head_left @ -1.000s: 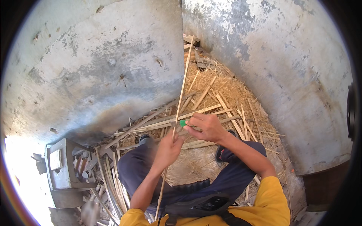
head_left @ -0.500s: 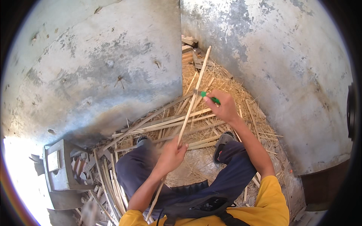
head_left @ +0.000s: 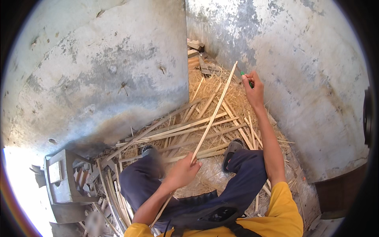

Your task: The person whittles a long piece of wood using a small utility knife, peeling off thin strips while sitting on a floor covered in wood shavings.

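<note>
A long, pale strip of wood or bamboo [head_left: 214,111] slants from near my lap up to the far right. My left hand [head_left: 183,172] is closed round its lower part, and the tail end runs back along my left forearm. Near the strip's far tip, my right hand [head_left: 254,89] grips a knife with a green handle [head_left: 242,74]. The thin, dark blade points toward the tip; whether it touches the strip I cannot tell.
Several cut strips [head_left: 189,130] lie crossed over straw-like shavings [head_left: 233,93] before my feet. More long strips [head_left: 112,189] lean at my left, beside a grey wooden stool [head_left: 59,177]. Worn plaster walls [head_left: 130,59] close in on both sides.
My right hand has moved away and to the right with the knife, along the strip to its far end. The strip's tip has swung right and slightly lower in view.
</note>
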Available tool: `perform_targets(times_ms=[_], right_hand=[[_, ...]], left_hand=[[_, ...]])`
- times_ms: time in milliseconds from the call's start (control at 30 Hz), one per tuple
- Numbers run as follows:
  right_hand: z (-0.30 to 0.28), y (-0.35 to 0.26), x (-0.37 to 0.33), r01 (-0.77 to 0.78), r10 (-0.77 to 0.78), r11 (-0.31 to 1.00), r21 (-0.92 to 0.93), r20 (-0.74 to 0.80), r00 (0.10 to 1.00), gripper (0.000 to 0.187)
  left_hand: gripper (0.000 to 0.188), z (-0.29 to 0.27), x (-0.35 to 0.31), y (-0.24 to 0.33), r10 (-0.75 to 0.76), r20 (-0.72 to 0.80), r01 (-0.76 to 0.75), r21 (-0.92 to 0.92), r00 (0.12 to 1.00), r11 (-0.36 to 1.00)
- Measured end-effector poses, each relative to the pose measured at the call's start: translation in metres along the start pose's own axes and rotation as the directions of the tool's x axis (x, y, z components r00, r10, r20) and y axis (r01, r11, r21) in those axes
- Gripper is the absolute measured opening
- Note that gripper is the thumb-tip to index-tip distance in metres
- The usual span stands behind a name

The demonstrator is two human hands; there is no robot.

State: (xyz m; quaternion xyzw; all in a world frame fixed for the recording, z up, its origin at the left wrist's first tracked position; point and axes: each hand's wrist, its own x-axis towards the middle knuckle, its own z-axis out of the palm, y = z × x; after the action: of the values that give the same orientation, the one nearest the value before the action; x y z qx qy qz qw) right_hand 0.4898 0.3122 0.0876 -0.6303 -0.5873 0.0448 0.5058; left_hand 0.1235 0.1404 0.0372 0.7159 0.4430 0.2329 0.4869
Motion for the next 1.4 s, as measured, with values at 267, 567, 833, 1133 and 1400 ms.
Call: perform_targets(times_ms=[267, 567, 833, 1133, 1400], right_hand=[[-0.001, 0.067, -0.028, -0.019, 0.218, 0.864, -0.504, 0.34, 0.915, 0.032], [0.008, -0.063, -0.074, 0.096, -0.148, 0.972, 0.216, 0.238, 0.96, 0.024], [0.037, -0.096, -0.133, 0.343, -0.46, 0.876, 0.338, 0.378, 0.804, 0.026], [0.042, -0.101, -0.141, 0.333, -0.484, 0.866, 0.373, 0.456, 0.747, 0.023], [0.046, -0.101, -0.142, 0.435, -0.612, 0.771, 0.466, 0.35, 0.71, 0.019]], left_hand=[[0.033, -0.008, 0.011, 0.014, -0.054, -0.059, 0.052, -0.029, 0.997, 0.998], [0.042, -0.018, 0.012, 0.006, -0.206, -0.078, 0.182, -0.243, 0.975, 0.953], [0.037, -0.019, 0.014, 0.005, -0.193, -0.13, 0.129, -0.391, 0.973, 0.911], [0.027, -0.023, 0.012, 0.012, -0.126, -0.252, 0.034, -0.339, 0.959, 0.94], [0.025, -0.023, 0.013, 0.003, -0.102, -0.19, 0.032, -0.336, 0.976, 0.941]])
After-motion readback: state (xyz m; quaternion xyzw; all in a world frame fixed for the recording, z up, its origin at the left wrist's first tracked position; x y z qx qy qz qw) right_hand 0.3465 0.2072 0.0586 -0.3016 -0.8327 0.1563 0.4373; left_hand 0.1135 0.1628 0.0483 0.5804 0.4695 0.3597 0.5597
